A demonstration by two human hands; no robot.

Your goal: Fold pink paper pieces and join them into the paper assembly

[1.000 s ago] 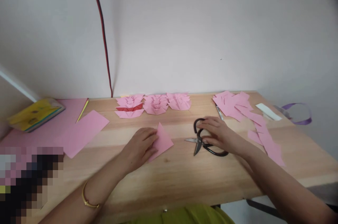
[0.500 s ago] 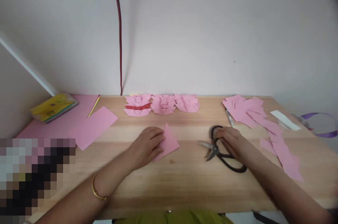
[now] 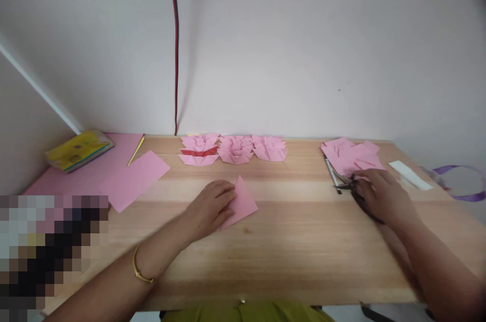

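Note:
My left hand (image 3: pixel 210 210) rests on the table with its fingers curled over the left edge of a small folded piece of pink paper (image 3: pixel 245 200). One pointed corner of the paper faces the wall. On the right, my right hand (image 3: pixel 385 198) grips a pair of black-handled scissors (image 3: pixel 353 188), its fingers hiding much of the handles. The scissors' blades point left, just over the lower end of a slim pen (image 3: pixel 333 174). Beyond this hand lies a pile of pink paper pieces (image 3: pixel 343 157), partly covered by it.
Folded pink paper shapes (image 3: pixel 235 152), one red among them, stand in rows along the wall. Larger pink sheets (image 3: pixel 136 180), a yellow pencil (image 3: pixel 135 150) and a yellow packet (image 3: pixel 79 151) lie left. A white strip (image 3: pixel 410 175) and a purple ribbon loop (image 3: pixel 457 198) are right.
My right hand has carried the scissors rightward and away from me, toward the pen and the pink pile. My left hand has stayed on the folded paper.

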